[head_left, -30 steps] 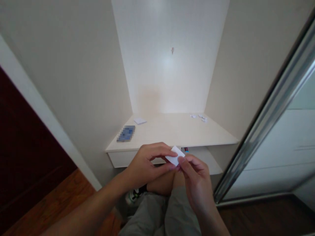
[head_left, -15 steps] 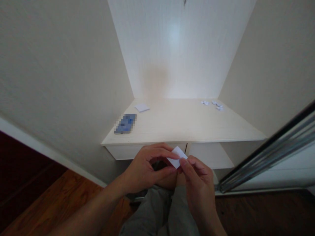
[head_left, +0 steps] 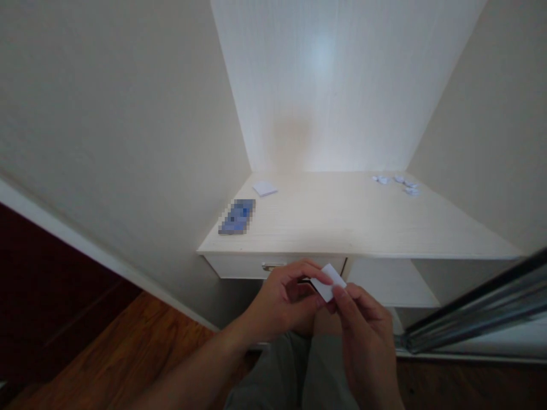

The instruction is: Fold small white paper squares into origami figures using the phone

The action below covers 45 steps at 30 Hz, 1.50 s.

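Note:
A small white piece of paper (head_left: 327,283) is held between my two hands, just in front of the shelf edge and above my lap. My left hand (head_left: 294,296) has its index finger lying across the paper and its thumb below, at the lower left corner. My right hand (head_left: 365,319) pinches the right corner between thumb and curled fingers. On the shelf, a stack of white paper squares (head_left: 265,188) lies at the back left. Several small folded or crumpled white paper pieces (head_left: 404,183) lie at the back right.
A blurred blue rectangular object (head_left: 237,217) rests at the left of the white shelf (head_left: 325,222). Below is a drawer with a metal handle (head_left: 272,266). Side walls bound the shelf, and a metal-edged sliding door track (head_left: 470,316) stands at the right.
The view has shifted, so the shelf and hands appear further right and the drawer handle shows. Both hands keep the paper, with little change in grip.

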Tool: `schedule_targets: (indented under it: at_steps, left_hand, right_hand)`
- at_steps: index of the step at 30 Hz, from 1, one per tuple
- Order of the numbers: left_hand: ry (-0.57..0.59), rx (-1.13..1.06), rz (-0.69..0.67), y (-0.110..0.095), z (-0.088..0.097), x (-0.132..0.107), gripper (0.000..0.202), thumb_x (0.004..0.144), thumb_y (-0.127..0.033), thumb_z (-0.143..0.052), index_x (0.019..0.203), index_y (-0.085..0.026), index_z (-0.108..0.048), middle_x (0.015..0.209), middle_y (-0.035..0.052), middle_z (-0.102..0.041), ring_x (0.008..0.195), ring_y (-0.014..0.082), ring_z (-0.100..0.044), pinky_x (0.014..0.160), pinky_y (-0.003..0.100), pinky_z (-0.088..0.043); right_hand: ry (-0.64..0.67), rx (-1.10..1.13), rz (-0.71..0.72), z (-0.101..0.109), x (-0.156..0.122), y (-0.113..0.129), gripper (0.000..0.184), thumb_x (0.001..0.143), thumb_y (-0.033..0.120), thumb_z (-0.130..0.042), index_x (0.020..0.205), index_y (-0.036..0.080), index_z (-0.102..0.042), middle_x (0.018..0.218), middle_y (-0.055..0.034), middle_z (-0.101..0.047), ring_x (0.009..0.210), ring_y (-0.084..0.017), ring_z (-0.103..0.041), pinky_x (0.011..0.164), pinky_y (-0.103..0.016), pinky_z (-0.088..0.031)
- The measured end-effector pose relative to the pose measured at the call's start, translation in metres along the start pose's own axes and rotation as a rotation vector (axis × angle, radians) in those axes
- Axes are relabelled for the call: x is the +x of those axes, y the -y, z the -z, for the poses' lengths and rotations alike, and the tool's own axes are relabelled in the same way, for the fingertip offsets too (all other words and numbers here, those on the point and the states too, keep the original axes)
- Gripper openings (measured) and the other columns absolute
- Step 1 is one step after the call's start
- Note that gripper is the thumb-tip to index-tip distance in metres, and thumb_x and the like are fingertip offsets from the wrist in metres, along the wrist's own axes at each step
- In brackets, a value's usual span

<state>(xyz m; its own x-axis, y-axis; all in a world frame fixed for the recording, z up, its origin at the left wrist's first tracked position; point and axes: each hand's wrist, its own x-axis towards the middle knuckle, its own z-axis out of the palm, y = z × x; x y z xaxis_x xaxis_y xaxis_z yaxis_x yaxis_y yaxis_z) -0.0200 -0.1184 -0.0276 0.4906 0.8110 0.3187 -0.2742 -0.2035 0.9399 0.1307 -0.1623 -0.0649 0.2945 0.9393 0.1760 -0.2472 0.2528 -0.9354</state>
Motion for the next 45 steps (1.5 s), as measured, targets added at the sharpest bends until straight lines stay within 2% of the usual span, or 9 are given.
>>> schedule_targets:
  at_steps: [5,10,16,21,25,30,34,39,45]
  left_hand:
    - [-0.004,-0.018,0.004,0.002,0.005,0.003,0.026,0.085,-0.010,-0.073,0.109,-0.022,-0.073,0.106,0.0049,-0.065,0.093,0.0150,-0.067,0.083,0.027,-0.055]
    - [-0.034,0.042,0.063,-0.001,0.011,0.001,0.028,0.085,-0.015,-0.075,0.112,-0.022,-0.072,0.111,0.0066,-0.068,0.094,0.0160,-0.069,0.084,0.028,-0.057]
    - [-0.098,0.121,0.118,0.000,0.016,-0.003,0.032,0.081,-0.020,-0.080,0.112,-0.021,-0.073,0.113,0.0086,-0.072,0.097,0.0188,-0.071,0.086,0.032,-0.059]
    - [-0.068,0.146,0.147,-0.003,0.016,-0.003,0.033,0.083,-0.021,-0.078,0.116,-0.023,-0.074,0.113,0.0069,-0.074,0.100,0.0185,-0.071,0.091,0.033,-0.059]
    - [-0.057,0.226,0.155,-0.009,0.015,-0.001,0.029,0.086,-0.023,-0.075,0.115,-0.022,-0.076,0.116,0.0086,-0.074,0.106,0.0203,-0.070,0.094,0.034,-0.058]
    - [-0.079,0.180,0.178,-0.011,0.012,-0.001,0.028,0.086,-0.025,-0.076,0.113,-0.022,-0.077,0.116,0.0080,-0.074,0.103,0.0199,-0.072,0.093,0.035,-0.059]
    - [-0.116,0.181,0.183,-0.013,0.010,-0.003,0.026,0.086,-0.027,-0.076,0.112,-0.021,-0.077,0.118,0.0084,-0.074,0.101,0.0189,-0.072,0.092,0.033,-0.059]
    - [-0.165,0.321,0.146,-0.018,0.009,-0.003,0.024,0.089,-0.030,-0.072,0.108,-0.018,-0.078,0.114,0.0102,-0.074,0.101,0.0199,-0.071,0.089,0.033,-0.061]
    - [-0.167,0.318,0.112,-0.018,0.009,-0.004,0.022,0.090,-0.031,-0.071,0.108,-0.020,-0.078,0.110,0.0080,-0.073,0.095,0.0168,-0.069,0.082,0.027,-0.059]
  right_hand:
    - [0.010,0.032,-0.087,-0.007,0.004,0.001,0.027,0.086,0.042,-0.073,0.070,0.020,-0.071,0.068,-0.0011,-0.063,0.070,-0.017,-0.056,0.068,-0.029,-0.044]
    - [0.021,0.163,-0.197,-0.019,0.010,0.001,0.028,0.081,0.043,-0.077,0.066,0.021,-0.068,0.063,0.0000,-0.060,0.064,-0.016,-0.054,0.062,-0.028,-0.043]
    - [-0.002,0.221,-0.292,-0.024,0.011,-0.001,0.024,0.078,0.039,-0.077,0.065,0.023,-0.066,0.065,-0.0014,-0.059,0.061,-0.018,-0.053,0.059,-0.030,-0.043]
    - [-0.010,0.272,-0.325,-0.025,0.010,0.001,0.023,0.078,0.037,-0.075,0.063,0.023,-0.064,0.061,-0.0005,-0.055,0.058,-0.017,-0.049,0.054,-0.029,-0.039]
    - [-0.032,0.275,-0.322,-0.024,0.009,0.002,0.024,0.078,0.038,-0.076,0.064,0.023,-0.064,0.061,0.0000,-0.054,0.057,-0.016,-0.046,0.053,-0.028,-0.037]
    - [-0.031,0.234,-0.310,-0.023,0.006,0.001,0.026,0.079,0.044,-0.077,0.072,0.021,-0.068,0.065,-0.0005,-0.059,0.060,-0.015,-0.049,0.054,-0.027,-0.039]
    - [0.019,0.187,-0.260,-0.022,0.004,0.000,0.026,0.085,0.045,-0.072,0.077,0.021,-0.070,0.070,-0.0025,-0.063,0.063,-0.017,-0.053,0.056,-0.028,-0.042]
    - [0.086,0.181,-0.221,-0.019,0.004,0.000,0.029,0.085,0.048,-0.073,0.082,0.019,-0.071,0.070,-0.0009,-0.064,0.062,-0.014,-0.053,0.057,-0.025,-0.042]
    - [0.109,0.111,-0.135,-0.017,0.006,0.005,0.021,0.083,0.040,-0.075,0.087,0.020,-0.070,0.076,-0.0010,-0.069,0.068,-0.016,-0.062,0.063,-0.027,-0.048]
